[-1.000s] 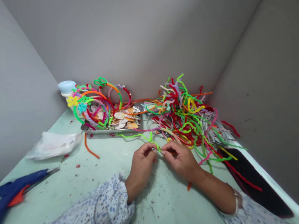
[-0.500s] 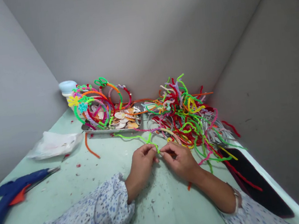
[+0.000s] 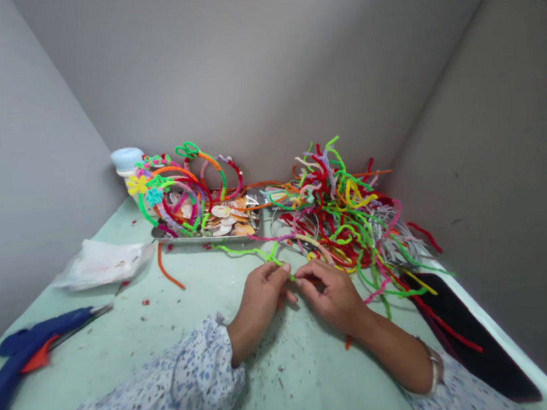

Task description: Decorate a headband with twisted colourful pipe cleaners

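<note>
A bright green pipe cleaner point(image 3: 244, 249) is pinched between both hands over the middle of the table, its long free end stretching to the left and a short fork rising near the fingers. My left hand point(image 3: 262, 300) grips it between thumb and index finger. Right beside it, my right hand point(image 3: 330, 295) pinches the near end, fingertips almost touching the left thumb. Most of the held part is hidden by the fingers. Behind the hands lies a tangled heap of coloured pipe cleaners point(image 3: 345, 212).
A metal tray point(image 3: 197, 240) holds shell-like pieces, with pipe-cleaner headbands point(image 3: 179, 197) over it. At left lie a blue glue gun point(image 3: 43, 336) and a plastic bag point(image 3: 102, 262). A capped white bottle point(image 3: 127, 162) stands behind. A black phone-like slab point(image 3: 483, 339) rests at the right edge.
Less green shows between the fingertips now, as my left thumb has shifted slightly toward my right hand. The whole view has drifted a little; both hands keep their pinch.
</note>
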A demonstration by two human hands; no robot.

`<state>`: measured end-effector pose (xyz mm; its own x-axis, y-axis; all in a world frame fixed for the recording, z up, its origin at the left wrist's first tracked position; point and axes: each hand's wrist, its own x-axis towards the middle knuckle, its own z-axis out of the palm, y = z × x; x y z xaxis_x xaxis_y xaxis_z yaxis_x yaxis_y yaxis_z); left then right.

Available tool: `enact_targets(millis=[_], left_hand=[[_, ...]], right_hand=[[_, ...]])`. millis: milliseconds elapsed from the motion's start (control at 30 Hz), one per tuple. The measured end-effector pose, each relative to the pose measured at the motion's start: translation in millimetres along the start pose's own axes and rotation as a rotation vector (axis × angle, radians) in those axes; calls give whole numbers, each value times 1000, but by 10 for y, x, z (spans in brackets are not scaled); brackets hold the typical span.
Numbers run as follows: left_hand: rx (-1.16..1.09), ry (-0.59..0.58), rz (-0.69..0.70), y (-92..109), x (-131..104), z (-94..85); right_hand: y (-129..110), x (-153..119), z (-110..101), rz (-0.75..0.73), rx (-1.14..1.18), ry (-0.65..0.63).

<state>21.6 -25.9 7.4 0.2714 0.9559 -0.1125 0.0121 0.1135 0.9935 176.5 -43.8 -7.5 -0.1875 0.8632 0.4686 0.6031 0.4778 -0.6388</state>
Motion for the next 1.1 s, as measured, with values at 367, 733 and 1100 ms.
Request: enact_targets(millis=[367,733,1100], left_hand=[[-382,160,-5,0,36,-25],[-213,310,58,-29,-25,13],[142,257,240,-15,-69,-17]], right_hand=[[-1,9,-7,-3,-2,-7],[0,4,6,-16,-44,-3],[-28,19,-3,-5,-41,9]])
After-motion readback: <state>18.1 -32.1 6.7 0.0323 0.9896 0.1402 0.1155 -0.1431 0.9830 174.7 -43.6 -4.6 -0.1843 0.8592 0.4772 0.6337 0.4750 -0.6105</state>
